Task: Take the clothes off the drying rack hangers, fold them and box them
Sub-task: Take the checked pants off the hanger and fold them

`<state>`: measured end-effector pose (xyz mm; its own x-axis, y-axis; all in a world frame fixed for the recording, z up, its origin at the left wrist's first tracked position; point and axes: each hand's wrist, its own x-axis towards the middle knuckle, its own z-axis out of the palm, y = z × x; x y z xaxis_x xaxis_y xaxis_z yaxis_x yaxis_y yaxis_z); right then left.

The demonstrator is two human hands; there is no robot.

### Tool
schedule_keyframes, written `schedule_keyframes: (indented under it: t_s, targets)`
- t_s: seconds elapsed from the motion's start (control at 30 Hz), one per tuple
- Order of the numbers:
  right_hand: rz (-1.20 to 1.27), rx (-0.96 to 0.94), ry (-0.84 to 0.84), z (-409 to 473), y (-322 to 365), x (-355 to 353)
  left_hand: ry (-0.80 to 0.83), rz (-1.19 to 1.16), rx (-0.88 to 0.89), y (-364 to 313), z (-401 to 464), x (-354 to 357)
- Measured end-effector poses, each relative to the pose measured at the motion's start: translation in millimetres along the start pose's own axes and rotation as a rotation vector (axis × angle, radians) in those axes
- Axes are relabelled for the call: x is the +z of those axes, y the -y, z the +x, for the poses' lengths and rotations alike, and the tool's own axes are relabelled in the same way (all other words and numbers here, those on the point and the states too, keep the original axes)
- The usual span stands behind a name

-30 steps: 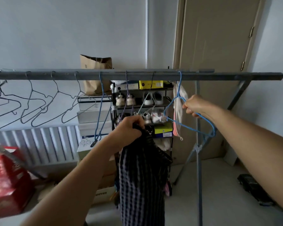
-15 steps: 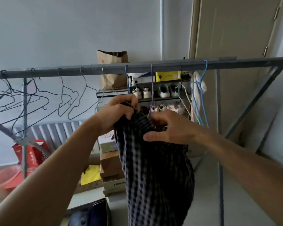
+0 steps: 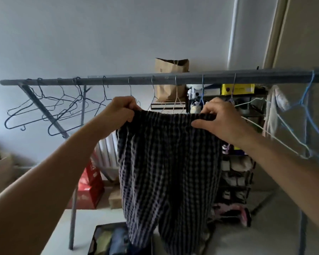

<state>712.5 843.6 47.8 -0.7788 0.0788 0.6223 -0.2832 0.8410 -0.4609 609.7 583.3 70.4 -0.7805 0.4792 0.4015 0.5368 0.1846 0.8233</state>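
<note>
You hold the checked pants (image 3: 168, 162) up in front of the drying rack bar (image 3: 173, 79), just below it. Your left hand (image 3: 121, 112) pinches one end of the waistband, and your right hand (image 3: 216, 119) pinches the other end, so the pants hang flat and open. They are off the hanger, so that part looks done. They are not folded yet. Many bare hangers (image 3: 50, 111) hang under the bar to the left. A pale cloth (image 3: 273, 107) hangs under the bar to the right, so it may be next. A dark box (image 3: 109, 240) with clothes inside sits far below the bar.
</note>
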Motion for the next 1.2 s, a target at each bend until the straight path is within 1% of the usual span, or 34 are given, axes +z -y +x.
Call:
schedule_keyframes:
  t_s: [0.07,0.13,0.2,0.27,0.33,0.4,0.47,0.53,0.6,0.67,0.77,0.83,0.9,0.97,1.03,1.1,1.17,1.2]
  targets:
    - [-0.161,0.028,0.082,10.7,8.1,14.5,-0.06,0.011,-0.015,1.0,-2.1,-6.5]
    - [-0.273,-0.006,0.186,18.2,13.8,24.1,-0.05,0.038,-0.02,1.3,-4.6,-9.2]
    - [-0.321,-0.046,0.209,24.3,19.2,30.7,0.031,0.141,-0.026,2.2,-9.2,-14.5]
    - [-0.295,-0.092,0.201,26.8,26.1,32.7,0.149,0.377,-0.014,3.2,-14.3,-18.9]
    - [-0.269,-0.151,0.214,28.5,32.0,33.6,0.224,0.621,-0.019,4.8,-17.8,-20.1]
    - [-0.252,-0.204,0.23,29.6,35.9,34.8,0.264,0.663,-0.057,5.5,-18.1,-21.2]
    - [-0.203,-0.208,0.271,31.3,37.9,35.1,0.303,0.665,-0.071,7.6,-18.6,-26.1]
    - [-0.121,-0.172,0.342,31.2,40.3,33.7,0.364,0.684,-0.052,11.2,-19.4,-31.1]
    - [0.035,-0.088,0.438,30.4,44.0,31.5,0.42,0.746,0.03,15.2,-20.0,-31.5]
    - [0.206,0.002,0.528,29.6,44.8,32.2,0.391,0.77,0.163,22.1,-17.9,-26.8]
    - [0.417,0.099,0.635,26.5,38.8,36.4,0.283,0.78,0.314,26.2,-12.8,-19.8]
    - [0.563,0.153,0.67,23.4,33.4,41.2,0.234,0.713,0.345,26.1,-10.5,-16.8]
    - [0.753,0.218,0.676,22.7,26.7,47.8,0.201,0.571,0.34,24.8,-10.9,-15.9]
    - [0.889,0.249,0.669,24.3,21.1,54.7,0.206,0.43,0.358,22.3,-12.2,-14.7]
    - [0.932,0.232,0.643,26.0,19.5,59.5,0.24,0.293,0.374,18.7,-13.8,-11.8]
    - [0.968,0.208,0.619,27.5,22.2,60.6,0.296,0.049,0.317,12.9,-15.8,-8.4]
    - [1.039,0.177,0.652,28.2,27.4,59.6,0.392,-0.205,0.269,7.3,-17.2,-5.4]
    - [1.079,0.17,0.673,28.2,31.0,58.8,0.449,-0.283,0.276,4.6,-17.7,-5.3]
